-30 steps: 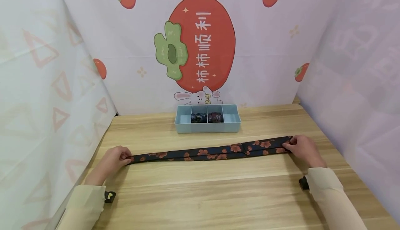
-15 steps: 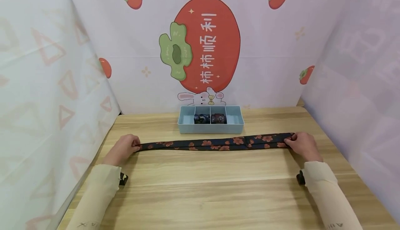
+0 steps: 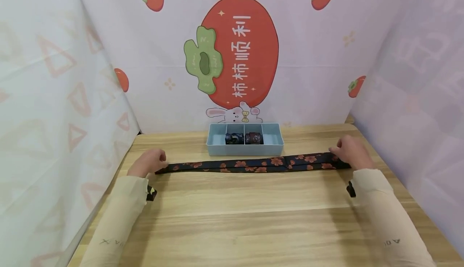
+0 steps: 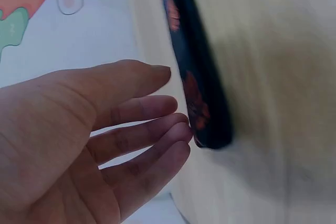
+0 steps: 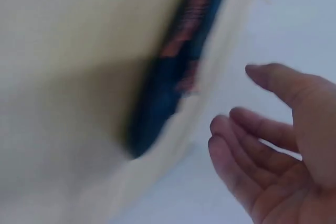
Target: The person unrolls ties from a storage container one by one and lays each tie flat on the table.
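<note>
A dark blue necktie (image 3: 250, 167) with orange flowers lies stretched sideways across the table, its narrow part to the left and wide part to the right. My left hand (image 3: 149, 162) is at the narrow end. In the left wrist view its fingers (image 4: 157, 139) are loosely bent beside the tie's edge, without pinching it; whether a fingertip touches, I cannot tell. Past the wide end hovers my right hand (image 3: 352, 152). The right wrist view shows its thumb and fingers (image 5: 247, 153) spread, apart from the tie and holding nothing.
Behind the tie stands a light blue divided box (image 3: 245, 150). Its two middle compartments hold a dark blue patterned roll (image 3: 234, 138) and a dark red one (image 3: 253, 138). Printed cloth (image 3: 308, 77) encloses the wooden table (image 3: 232, 222) at the back and sides.
The tie first shifted away from me, toward the box, with both hands pinching its ends. Now both hands have let go, and the right hand has lifted away from the wide end.
</note>
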Demonstrator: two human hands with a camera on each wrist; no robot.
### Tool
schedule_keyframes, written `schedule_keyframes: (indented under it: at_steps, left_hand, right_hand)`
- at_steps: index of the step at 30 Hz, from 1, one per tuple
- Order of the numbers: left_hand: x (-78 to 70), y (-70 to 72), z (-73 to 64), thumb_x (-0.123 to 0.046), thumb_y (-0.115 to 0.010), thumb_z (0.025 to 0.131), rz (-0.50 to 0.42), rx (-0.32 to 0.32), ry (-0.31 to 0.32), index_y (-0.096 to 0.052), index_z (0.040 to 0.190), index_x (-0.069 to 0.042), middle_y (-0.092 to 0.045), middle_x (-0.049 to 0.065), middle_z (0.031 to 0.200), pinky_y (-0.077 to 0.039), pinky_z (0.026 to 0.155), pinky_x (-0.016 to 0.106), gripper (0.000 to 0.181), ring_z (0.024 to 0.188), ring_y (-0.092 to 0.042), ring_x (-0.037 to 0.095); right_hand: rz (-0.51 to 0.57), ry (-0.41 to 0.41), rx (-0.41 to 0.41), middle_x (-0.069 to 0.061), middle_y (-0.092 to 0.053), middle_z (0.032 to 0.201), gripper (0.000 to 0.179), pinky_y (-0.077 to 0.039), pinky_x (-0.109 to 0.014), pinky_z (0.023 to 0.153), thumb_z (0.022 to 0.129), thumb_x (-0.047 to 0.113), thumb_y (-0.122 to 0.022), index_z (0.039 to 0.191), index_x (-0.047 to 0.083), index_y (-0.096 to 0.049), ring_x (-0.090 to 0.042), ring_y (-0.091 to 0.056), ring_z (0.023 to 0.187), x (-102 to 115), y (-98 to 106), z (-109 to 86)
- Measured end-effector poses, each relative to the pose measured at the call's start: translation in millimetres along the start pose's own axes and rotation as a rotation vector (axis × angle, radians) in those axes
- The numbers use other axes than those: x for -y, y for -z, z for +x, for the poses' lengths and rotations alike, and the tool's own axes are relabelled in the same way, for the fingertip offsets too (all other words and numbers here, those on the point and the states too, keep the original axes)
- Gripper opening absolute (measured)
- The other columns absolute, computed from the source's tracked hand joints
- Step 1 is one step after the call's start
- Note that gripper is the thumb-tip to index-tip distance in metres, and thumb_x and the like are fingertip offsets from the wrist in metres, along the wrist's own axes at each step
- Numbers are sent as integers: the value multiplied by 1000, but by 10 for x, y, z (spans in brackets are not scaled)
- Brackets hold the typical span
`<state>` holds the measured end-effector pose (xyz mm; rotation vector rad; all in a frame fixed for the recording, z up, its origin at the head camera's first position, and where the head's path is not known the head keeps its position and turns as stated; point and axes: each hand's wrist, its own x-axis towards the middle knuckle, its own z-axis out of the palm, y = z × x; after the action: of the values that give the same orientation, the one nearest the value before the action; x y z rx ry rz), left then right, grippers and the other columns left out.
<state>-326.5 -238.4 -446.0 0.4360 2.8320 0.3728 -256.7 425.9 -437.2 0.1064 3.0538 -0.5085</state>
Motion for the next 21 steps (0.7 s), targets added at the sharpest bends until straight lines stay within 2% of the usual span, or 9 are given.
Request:
schedule_keyframes:
  at_steps: [3,6,9,15,18,21]
  left_hand:
    - [-147,93,110,-22,-64,104,-37,10,-11,-64,126,10,-69,29,118,-57,90,53,39,101,-68,39]
    - [-348,151,271,-28,-63,105,-84,-4,-70,-48,145,14,-58,35,141,-50,107,61,60,128,-60,49]
    - [-581,176,456,-34,-64,104,-124,-34,-122,-38,153,14,-48,36,154,-41,119,62,74,143,-49,50]
    - [-1070,116,798,-51,-68,97,-140,-73,-116,-22,163,8,-28,28,170,-25,131,56,100,159,-27,44]
    - [-1219,13,946,-59,-66,96,-126,-78,-120,-15,166,6,-21,26,173,-23,132,54,108,162,-22,42]
    - [-1292,-114,1052,-63,-63,95,-135,-87,-136,-9,168,3,-15,23,176,-21,133,53,112,164,-17,39]
  right_hand:
    - [10,121,-18,-19,-65,78,35,-54,-48,70,99,24,-71,88,-8,-66,-33,-62,73,299,123,180]
    - [7,247,10,-31,-70,116,44,-55,-61,94,98,24,-75,122,-12,-67,-44,-68,106,668,204,347]
    - [-7,323,65,-29,-70,124,47,-54,-60,101,97,25,-77,128,-8,-67,-44,-67,116,1055,218,524]
    - [-58,458,128,-25,-71,130,50,-55,-56,106,92,20,-83,132,-6,-68,-41,-68,121,1686,100,826]
    - [-114,521,159,-24,-71,132,52,-55,-54,107,91,19,-84,134,-5,-68,-39,-68,122,1918,-6,941]
    - [-170,547,214,-21,-70,135,54,-55,-51,108,91,21,-85,136,-3,-67,-37,-67,125,2102,-115,1029]
